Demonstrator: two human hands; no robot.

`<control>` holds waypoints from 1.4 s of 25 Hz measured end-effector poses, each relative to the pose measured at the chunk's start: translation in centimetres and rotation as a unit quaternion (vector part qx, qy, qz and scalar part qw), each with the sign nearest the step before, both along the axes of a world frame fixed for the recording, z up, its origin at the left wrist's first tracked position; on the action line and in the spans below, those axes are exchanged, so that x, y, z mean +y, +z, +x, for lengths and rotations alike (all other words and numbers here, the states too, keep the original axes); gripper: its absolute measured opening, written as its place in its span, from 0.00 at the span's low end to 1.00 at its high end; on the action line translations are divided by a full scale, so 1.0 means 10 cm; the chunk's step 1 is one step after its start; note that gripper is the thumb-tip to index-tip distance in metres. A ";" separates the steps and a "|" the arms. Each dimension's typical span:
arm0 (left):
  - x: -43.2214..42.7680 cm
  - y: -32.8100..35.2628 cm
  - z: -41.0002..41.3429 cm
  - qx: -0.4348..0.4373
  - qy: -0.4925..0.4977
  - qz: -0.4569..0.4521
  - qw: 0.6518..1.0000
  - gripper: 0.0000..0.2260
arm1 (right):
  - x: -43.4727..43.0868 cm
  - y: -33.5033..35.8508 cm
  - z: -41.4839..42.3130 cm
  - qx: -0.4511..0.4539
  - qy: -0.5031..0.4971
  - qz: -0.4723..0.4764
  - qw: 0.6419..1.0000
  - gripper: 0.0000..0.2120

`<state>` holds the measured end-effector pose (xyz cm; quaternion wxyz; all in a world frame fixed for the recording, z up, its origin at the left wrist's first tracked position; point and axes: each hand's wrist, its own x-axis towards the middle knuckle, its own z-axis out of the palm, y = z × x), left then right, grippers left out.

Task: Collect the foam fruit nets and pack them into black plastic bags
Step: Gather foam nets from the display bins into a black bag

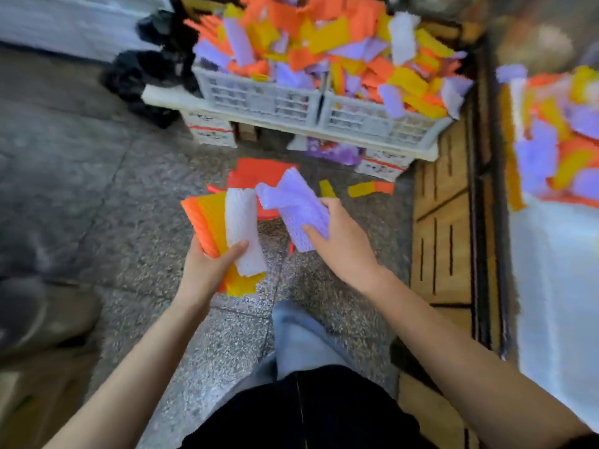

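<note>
- The left hand [207,267] is gripping a stack of nets [223,228], thumb pressing the white one.
- The right hand [340,241] is clutching purple nets [295,205] at 1 o'clock of that stack.
- Likely light, squashy foam; gripping mid-bundle should suit.

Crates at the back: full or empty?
Full: foam nets in orange, yellow and purple are heaped well above the rims of both crates, and some hang over the right edge.
</note>
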<state>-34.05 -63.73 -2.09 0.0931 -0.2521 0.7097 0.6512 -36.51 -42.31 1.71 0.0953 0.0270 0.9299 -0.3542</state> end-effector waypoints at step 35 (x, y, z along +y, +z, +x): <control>-5.64 -0.14 -3.11 -0.054 0.213 -0.117 0.969 0.44 | -5.20 -0.12 -4.26 0.029 0.225 0.072 0.971 0.19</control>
